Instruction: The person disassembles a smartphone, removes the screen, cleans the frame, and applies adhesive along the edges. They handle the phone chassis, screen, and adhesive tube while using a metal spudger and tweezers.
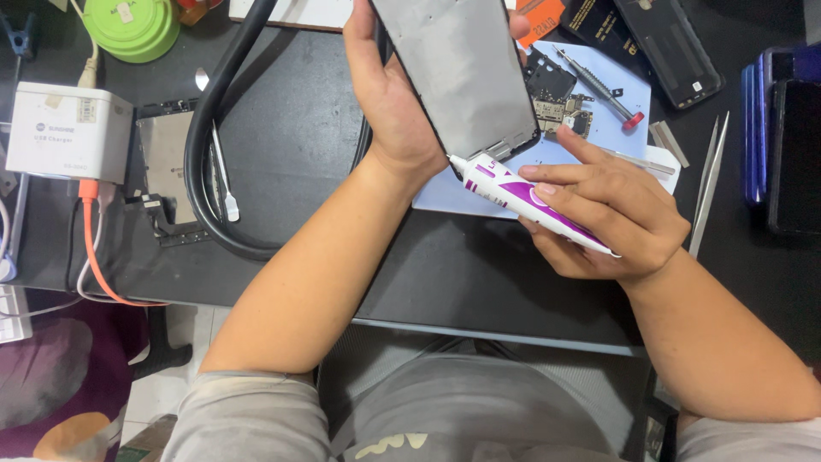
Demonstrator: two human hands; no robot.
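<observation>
The left hand [389,94] is wrapped around the long edge of a phone frame [466,73], fingers closed on it, holding it tilted up over the dark bench [291,128] with its grey inner face toward the camera. The right hand [611,222] is clamped on a white and purple glue tube [522,201], thumb below and fingers laid along the top, and the tube's thin nozzle touches the frame's lower corner, just beside the left wrist. Under the frame lies a pale blue mat [616,94], and on it sit a small circuit board [560,98], partly hidden by the frame, and a screwdriver [599,85] with a red end. Well to the right of the right hand, tweezers [710,180] lie on the bench, near a stack of dark phones [782,137] at the edge. Another dark phone back [671,47] lies above the mat. To the left, a thick black hose [205,145] curves across the bench, with a thin metal spudger [221,171] inside its curve and a stripped phone chassis [167,167] partly under it. Further left stands a white charger box [68,128] with an orange cable [94,248] hanging from it, and a green round case [132,26] sits at the top.
</observation>
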